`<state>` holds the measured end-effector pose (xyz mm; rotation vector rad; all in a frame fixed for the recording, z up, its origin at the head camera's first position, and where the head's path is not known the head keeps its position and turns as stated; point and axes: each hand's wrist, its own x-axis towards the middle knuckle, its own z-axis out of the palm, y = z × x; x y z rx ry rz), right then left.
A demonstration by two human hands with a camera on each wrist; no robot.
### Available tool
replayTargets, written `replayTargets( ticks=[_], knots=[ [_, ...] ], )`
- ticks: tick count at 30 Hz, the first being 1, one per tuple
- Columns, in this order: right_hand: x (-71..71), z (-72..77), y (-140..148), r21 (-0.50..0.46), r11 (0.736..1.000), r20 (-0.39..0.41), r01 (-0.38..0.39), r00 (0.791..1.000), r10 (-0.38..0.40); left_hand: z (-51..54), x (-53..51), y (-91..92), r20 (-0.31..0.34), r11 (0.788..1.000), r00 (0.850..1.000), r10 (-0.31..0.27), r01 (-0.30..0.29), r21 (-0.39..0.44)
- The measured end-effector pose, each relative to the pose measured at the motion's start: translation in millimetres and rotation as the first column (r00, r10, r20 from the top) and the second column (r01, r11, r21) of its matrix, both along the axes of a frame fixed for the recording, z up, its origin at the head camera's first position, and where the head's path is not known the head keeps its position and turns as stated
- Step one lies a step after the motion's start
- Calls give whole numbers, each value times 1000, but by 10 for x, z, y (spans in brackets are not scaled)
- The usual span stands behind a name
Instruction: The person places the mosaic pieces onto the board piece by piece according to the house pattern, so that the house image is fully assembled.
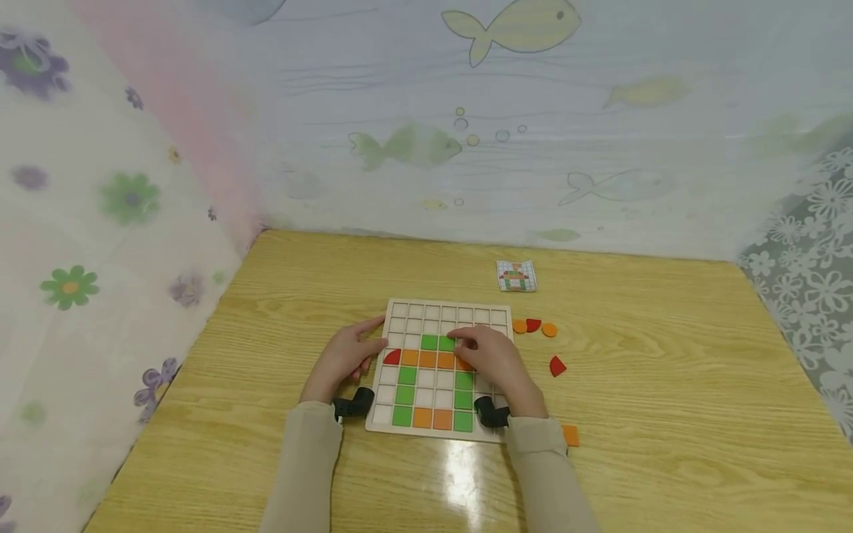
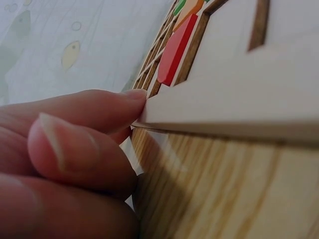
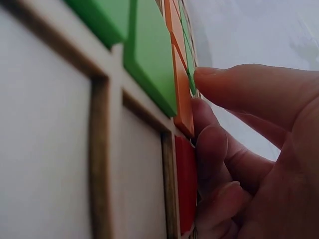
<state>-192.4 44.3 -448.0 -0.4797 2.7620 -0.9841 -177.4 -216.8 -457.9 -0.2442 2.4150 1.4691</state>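
Note:
A wooden grid board (image 1: 444, 434) lies on the table, several cells filled with green, orange and red tiles. At its left edge my left hand (image 1: 343, 357) touches the rim (image 2: 164, 112) with the fingertips, close to a red quarter-round tile (image 1: 393, 357). My right hand (image 1: 493, 355) is over the board's right side. One of its fingertips touches a green tile (image 1: 447, 343) in the upper part of the pattern. The other fingers bend over the end of the orange row, where a red tile (image 3: 186, 184) shows beside the orange one (image 3: 184, 107).
Right of the board lie two orange round tiles (image 1: 549, 330), a red quarter-round tile between them (image 1: 533, 325), and another red quarter-round (image 1: 557, 366). An orange square (image 1: 571, 435) is partly behind the right sleeve. A printed pattern card (image 1: 516, 276) lies behind the board.

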Motion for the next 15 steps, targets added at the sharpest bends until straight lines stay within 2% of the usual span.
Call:
replayTargets(
  ticks=[5,15],
  knots=[
    [7,13,37,-30,1000,11,-5,1000,6,-5,8,6,-5,1000,1000,-6,6,8],
    [-14,12,153,-189,982,65,14,998,-2,-7,12,-10,-12,1000,1000,-17,16,-15]
  ],
)
